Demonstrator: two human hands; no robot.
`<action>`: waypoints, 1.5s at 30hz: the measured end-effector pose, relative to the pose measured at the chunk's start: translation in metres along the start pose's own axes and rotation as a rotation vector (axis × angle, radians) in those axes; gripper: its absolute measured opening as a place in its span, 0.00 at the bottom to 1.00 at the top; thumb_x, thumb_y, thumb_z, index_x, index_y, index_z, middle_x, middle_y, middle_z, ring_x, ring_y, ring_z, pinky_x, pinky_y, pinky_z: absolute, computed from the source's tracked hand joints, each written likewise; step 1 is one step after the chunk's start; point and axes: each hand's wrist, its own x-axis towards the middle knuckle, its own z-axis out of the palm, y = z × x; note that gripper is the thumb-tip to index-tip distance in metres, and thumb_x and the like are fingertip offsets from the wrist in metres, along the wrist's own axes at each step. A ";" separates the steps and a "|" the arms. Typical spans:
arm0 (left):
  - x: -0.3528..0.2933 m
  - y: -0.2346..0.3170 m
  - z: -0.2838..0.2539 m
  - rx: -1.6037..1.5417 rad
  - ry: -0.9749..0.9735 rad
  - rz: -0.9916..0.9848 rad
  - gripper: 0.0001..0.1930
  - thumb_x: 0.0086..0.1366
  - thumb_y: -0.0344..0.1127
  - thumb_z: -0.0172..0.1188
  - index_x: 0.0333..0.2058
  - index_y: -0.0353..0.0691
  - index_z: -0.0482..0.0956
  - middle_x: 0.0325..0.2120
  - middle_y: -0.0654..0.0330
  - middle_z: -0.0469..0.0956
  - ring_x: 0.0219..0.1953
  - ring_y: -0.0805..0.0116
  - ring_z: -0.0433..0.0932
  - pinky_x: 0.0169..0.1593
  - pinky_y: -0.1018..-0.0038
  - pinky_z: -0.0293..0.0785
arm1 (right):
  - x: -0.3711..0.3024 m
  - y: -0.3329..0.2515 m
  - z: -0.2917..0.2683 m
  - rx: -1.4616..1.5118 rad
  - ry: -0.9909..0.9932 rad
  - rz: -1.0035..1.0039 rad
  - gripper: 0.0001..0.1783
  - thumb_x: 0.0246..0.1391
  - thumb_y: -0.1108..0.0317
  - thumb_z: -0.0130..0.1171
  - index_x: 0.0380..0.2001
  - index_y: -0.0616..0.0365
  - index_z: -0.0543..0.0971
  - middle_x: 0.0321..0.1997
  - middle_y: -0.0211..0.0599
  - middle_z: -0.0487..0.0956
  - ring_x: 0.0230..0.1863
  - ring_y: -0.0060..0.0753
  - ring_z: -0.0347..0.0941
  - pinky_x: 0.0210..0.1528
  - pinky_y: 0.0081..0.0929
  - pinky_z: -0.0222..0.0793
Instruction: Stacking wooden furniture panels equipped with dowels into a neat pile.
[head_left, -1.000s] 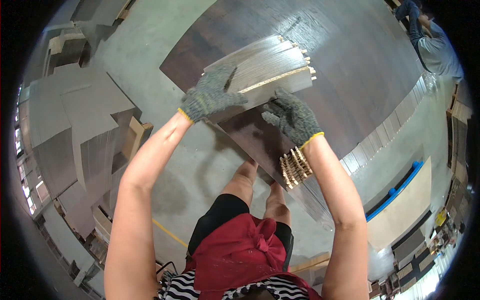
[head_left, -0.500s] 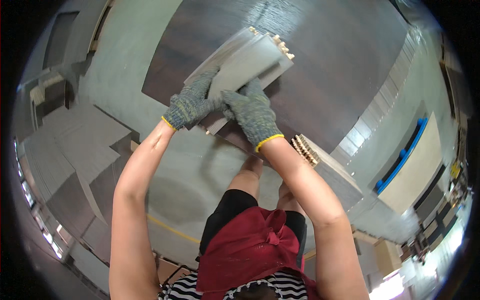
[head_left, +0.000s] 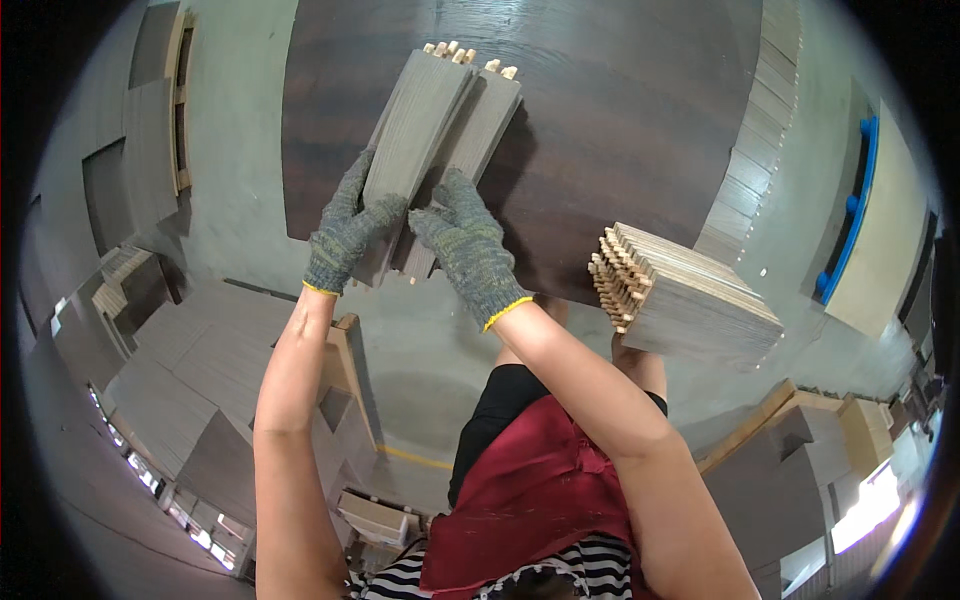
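Note:
Two small stacks of grey wood-grain boards lie side by side on the dark tabletop (head_left: pixel 610 150), slanting away from me, with pale dowels sticking out at their ends. My left hand (head_left: pixel 352 232), in a grey-green knitted glove with a yellow cuff, grips the near part of the left stack (head_left: pixel 415 125). A matching glove covers my right hand (head_left: pixel 466 240), which holds the near part of the right stack (head_left: pixel 482 125). A narrow gap separates the stacks near their far ends. Some fingertips are hidden against the boards.
At the table's near right corner is a larger stack of boards (head_left: pixel 700 305) with many dowels facing left. Flat boards (head_left: pixel 755 150) line the right edge. Beyond it stands a pale panel with a blue edge (head_left: pixel 850 210). Grey board piles (head_left: pixel 170 370) stand at left.
The boards have turned more upright in view and parted into two stacks side by side. My hands have moved slightly apart. The view has shifted, showing more of the right-hand stack.

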 end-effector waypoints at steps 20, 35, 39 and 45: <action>0.007 -0.012 -0.029 -0.366 0.007 -0.229 0.28 0.65 0.40 0.59 0.61 0.35 0.67 0.51 0.59 0.74 0.50 0.71 0.71 0.57 0.73 0.65 | 0.017 -0.020 0.015 0.164 -0.296 -0.003 0.32 0.44 0.64 0.71 0.52 0.62 0.70 0.46 0.42 0.78 0.47 0.33 0.73 0.49 0.30 0.71; -0.071 0.089 0.022 -0.422 0.035 -0.196 0.35 0.58 0.40 0.61 0.61 0.28 0.64 0.52 0.57 0.72 0.51 0.68 0.70 0.58 0.73 0.63 | -0.099 -0.044 -0.052 0.028 -0.233 -0.201 0.53 0.43 0.57 0.73 0.68 0.61 0.56 0.66 0.53 0.62 0.67 0.49 0.60 0.67 0.37 0.58; -0.078 0.119 0.069 -0.473 -0.099 -0.237 0.36 0.58 0.39 0.62 0.62 0.27 0.62 0.56 0.51 0.70 0.56 0.64 0.69 0.60 0.73 0.63 | -0.134 -0.039 -0.104 0.237 -0.206 -0.164 0.48 0.47 0.65 0.68 0.69 0.58 0.55 0.67 0.45 0.62 0.64 0.42 0.63 0.63 0.35 0.64; -0.088 0.175 0.128 -0.263 -0.417 -0.286 0.41 0.51 0.38 0.66 0.63 0.33 0.63 0.56 0.51 0.70 0.56 0.63 0.70 0.57 0.70 0.68 | -0.179 -0.012 -0.200 0.593 -0.392 -0.129 0.37 0.59 0.76 0.55 0.69 0.59 0.53 0.63 0.40 0.66 0.58 0.35 0.69 0.56 0.34 0.71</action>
